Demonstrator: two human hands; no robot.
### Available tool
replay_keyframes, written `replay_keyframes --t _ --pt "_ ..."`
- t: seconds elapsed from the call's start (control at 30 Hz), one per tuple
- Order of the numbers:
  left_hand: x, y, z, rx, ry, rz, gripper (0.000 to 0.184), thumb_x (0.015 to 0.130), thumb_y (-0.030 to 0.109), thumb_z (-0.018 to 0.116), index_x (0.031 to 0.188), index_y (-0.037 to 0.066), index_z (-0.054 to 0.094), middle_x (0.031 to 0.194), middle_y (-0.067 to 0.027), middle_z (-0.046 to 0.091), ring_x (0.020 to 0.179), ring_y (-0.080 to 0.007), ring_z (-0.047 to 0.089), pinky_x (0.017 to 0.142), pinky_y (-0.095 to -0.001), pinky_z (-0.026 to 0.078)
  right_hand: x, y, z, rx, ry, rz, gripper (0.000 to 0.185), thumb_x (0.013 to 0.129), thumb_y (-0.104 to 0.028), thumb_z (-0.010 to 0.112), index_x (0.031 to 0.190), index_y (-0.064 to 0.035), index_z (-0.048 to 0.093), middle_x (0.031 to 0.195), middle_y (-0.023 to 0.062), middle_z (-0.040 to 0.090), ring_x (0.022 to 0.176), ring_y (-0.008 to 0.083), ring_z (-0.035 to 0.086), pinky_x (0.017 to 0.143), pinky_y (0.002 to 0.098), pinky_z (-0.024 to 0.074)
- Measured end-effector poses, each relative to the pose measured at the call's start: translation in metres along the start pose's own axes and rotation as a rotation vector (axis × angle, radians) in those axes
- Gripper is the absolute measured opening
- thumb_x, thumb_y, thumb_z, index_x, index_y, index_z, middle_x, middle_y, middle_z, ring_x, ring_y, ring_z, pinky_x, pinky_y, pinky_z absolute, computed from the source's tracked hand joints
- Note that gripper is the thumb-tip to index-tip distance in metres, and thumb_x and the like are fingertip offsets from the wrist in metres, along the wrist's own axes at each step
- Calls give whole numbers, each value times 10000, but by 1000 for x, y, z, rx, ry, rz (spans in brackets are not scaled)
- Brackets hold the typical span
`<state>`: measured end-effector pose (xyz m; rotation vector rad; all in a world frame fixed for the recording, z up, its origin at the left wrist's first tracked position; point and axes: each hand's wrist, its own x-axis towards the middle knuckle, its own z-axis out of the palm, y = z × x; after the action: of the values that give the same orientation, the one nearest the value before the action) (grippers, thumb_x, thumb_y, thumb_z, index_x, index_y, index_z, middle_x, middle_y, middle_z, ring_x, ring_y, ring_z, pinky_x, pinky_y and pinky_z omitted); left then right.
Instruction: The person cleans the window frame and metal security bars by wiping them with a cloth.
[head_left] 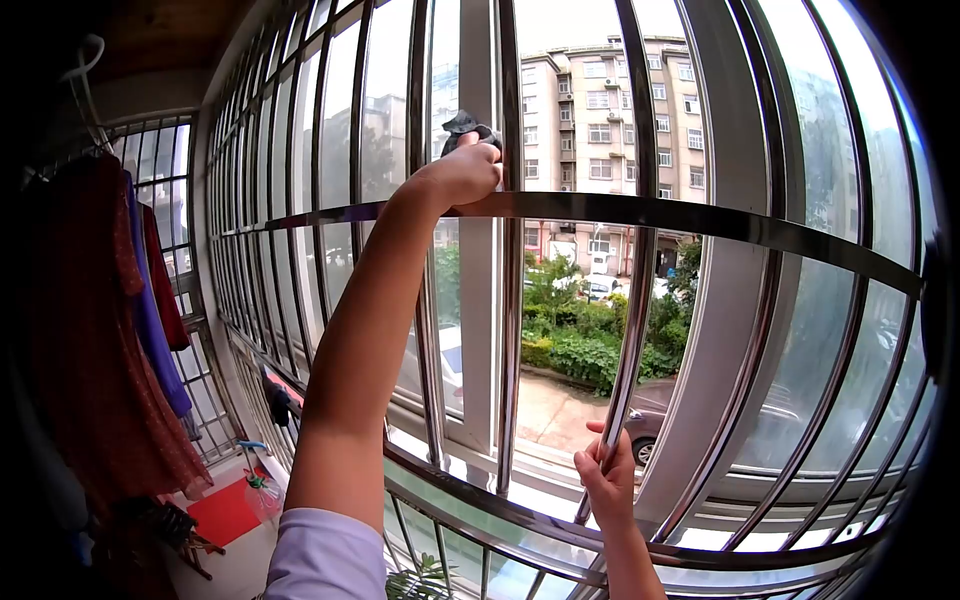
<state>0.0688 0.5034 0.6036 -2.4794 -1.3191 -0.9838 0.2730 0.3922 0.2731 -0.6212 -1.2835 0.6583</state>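
Note:
My left hand [468, 172] is raised above the horizontal rail [640, 208] of the window bars, its fingers closed round a crumpled dark cloth [458, 125]. The cloth is near the white window frame [481, 330], between two upright metal bars; whether it touches the frame I cannot tell. Lower and to the right, my right hand [612, 475] is wrapped round an upright metal bar [636, 300], with the thumb on the near side. Part of the cloth is hidden behind the left fingers.
Metal bars run across the whole window. On the left hang clothes, a dark red garment [75, 330] and a purple one [158, 310]. A red sheet [228, 512] lies below them. Green leaves [420, 582] show at the bottom. Outside are bushes, a parked car [650, 405] and a building [600, 125].

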Motion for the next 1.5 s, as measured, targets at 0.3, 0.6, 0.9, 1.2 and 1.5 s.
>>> replay_keyframes --t 0.3,0.6,0.9,1.2,1.5 --pt "51 -20 11 1201 -185 242 331 897 168 506 1198 37 545 1443 -241 325 1353 -425 268 1103 -514 248 -1 4 2 -61 26 -38 387 800 -1 625 1143 -15 446 683 -36 405 569 27 377 500 173 310" --pt "116 -31 -11 344 326 258 628 888 323 554 1382 16 317 1446 -282 280 1389 -431 -1 1134 -490 83 -7 6 6 -8 38 36 381 825 -36 624 1161 -30 447 719 -35 394 592 36 366 521 175 311" --pt "150 11 -73 508 466 145 821 843 244 632 1424 56 84 1302 -241 466 1236 -347 465 1056 -394 342 -10 17 1 125 24 51 373 834 -3 614 1178 -22 470 718 -35 411 586 41 388 504 182 334" --pt "173 -9 -95 559 624 364 460 848 269 646 1190 -19 536 1114 -249 576 1072 -347 577 943 -389 445 -11 19 -5 83 -12 75 400 830 10 615 1197 -4 456 745 -27 416 616 49 393 537 190 369" --pt "82 7 -23 715 515 -165 206 829 141 656 1020 63 670 995 -150 680 950 -275 668 810 -349 562 -11 22 -3 125 20 71 408 834 17 609 1209 -15 450 752 -32 411 617 40 384 537 181 357"
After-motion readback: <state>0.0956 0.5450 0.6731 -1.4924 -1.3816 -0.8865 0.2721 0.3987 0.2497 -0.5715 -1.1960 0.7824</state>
